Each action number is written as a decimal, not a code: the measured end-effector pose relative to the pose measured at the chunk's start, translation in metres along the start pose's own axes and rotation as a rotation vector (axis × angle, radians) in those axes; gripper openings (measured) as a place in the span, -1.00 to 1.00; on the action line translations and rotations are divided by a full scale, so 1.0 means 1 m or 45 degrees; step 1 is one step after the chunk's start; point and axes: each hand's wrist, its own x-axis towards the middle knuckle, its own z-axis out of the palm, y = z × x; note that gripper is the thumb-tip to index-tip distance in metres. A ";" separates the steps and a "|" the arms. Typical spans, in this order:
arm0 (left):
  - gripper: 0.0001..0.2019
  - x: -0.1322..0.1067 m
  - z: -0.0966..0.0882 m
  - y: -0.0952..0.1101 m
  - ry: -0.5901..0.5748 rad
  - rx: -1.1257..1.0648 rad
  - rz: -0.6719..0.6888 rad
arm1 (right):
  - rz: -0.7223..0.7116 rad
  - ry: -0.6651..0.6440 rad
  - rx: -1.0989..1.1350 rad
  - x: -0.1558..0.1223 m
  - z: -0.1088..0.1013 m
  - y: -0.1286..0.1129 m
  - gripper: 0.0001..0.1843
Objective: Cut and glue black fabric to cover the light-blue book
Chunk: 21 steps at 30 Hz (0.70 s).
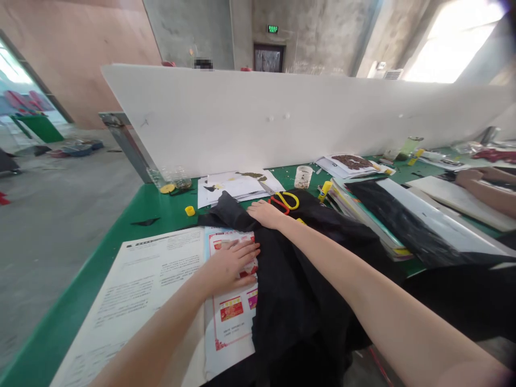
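Observation:
My left hand [236, 264] lies flat with fingers spread on a printed page [231, 336] with red borders and small coloured pictures. That page, ragged along its right edge, lies over an open book [157, 269]. My right hand [265, 214] is closed on a piece of black cloth [278, 279] at the page's upper right; its fingertips are partly hidden. The cloth bunches up left of that hand and hangs down over the table's near edge. Just beyond my right wrist lie scissors [292, 201] with yellow and red handles.
White sheets [226, 185] with dark and yellow bits lie behind the cloth, near a clear plastic cup [303, 177]. A yellow cap [190, 210] sits on the green table [141, 212]. Stacked books [363, 215] and another person's arms [489, 185] are at right. A white partition [242, 118] stands behind.

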 end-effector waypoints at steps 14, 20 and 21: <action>-0.51 0.019 -0.027 -0.037 0.191 0.334 -0.112 | 0.146 0.140 -0.050 -0.010 0.011 -0.005 -0.77; -0.33 0.035 -0.032 -0.074 0.237 0.531 -0.268 | 0.168 0.158 -0.075 -0.009 0.015 -0.005 -0.81; -0.31 0.039 -0.030 -0.078 0.211 0.558 -0.277 | 0.171 0.161 -0.077 -0.010 0.015 -0.005 -0.81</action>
